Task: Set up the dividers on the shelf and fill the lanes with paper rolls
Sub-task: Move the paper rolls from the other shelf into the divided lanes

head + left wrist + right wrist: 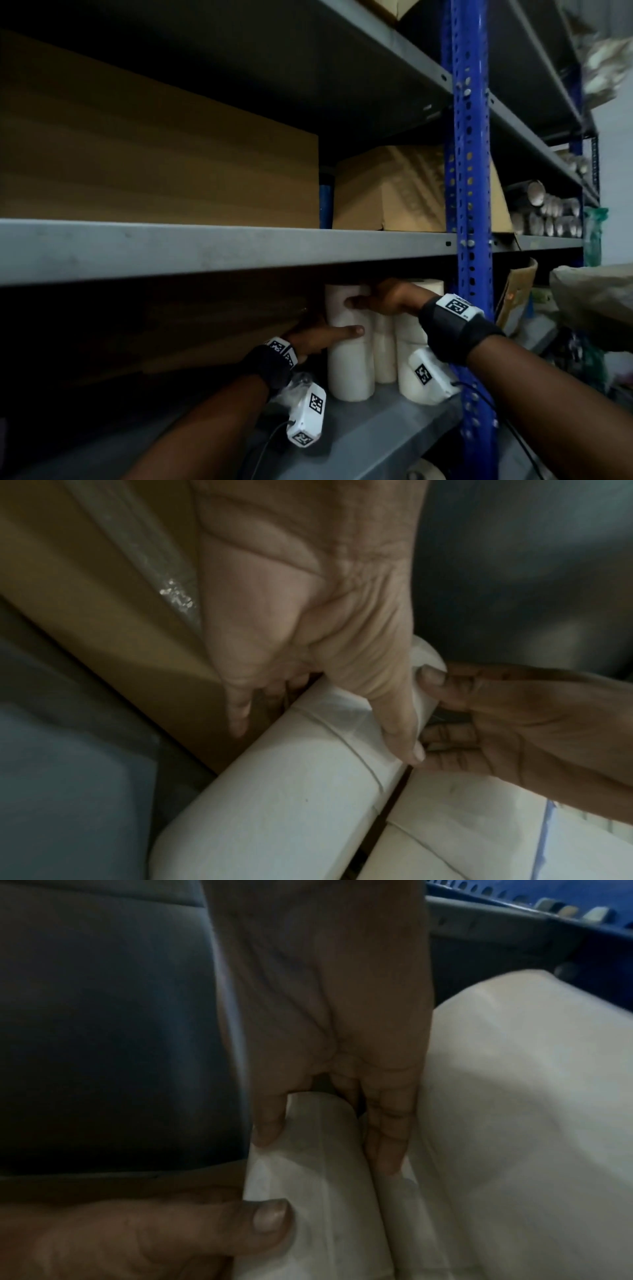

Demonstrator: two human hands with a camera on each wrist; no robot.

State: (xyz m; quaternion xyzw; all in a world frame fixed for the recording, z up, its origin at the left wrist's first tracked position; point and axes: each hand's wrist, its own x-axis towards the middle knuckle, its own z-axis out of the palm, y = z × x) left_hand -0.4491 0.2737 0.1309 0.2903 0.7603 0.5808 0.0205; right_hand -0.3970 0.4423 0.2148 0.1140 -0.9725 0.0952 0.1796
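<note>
On the lower grey shelf (394, 435), under the board above, white paper rolls (385, 346) stand upright in stacks just left of the blue perforated upright (471, 192); the front-left stack is two rolls high, and both hands grasp its top roll (346, 305); the left hand (313, 337) has its thumb laid across the seam between the two rolls and its fingers reaching behind, between the roll and the brown cardboard divider (113, 631) standing just to its left; the right hand (387, 296) clasps the roll near its top, thumb on the front face, fingers tucked between this stack and the next; the right wrist view shows that same thumb-and-finger grip (383, 1123); one shelf up sit a large brown box (154, 150) and a smaller tilted carton (387, 192).
</note>
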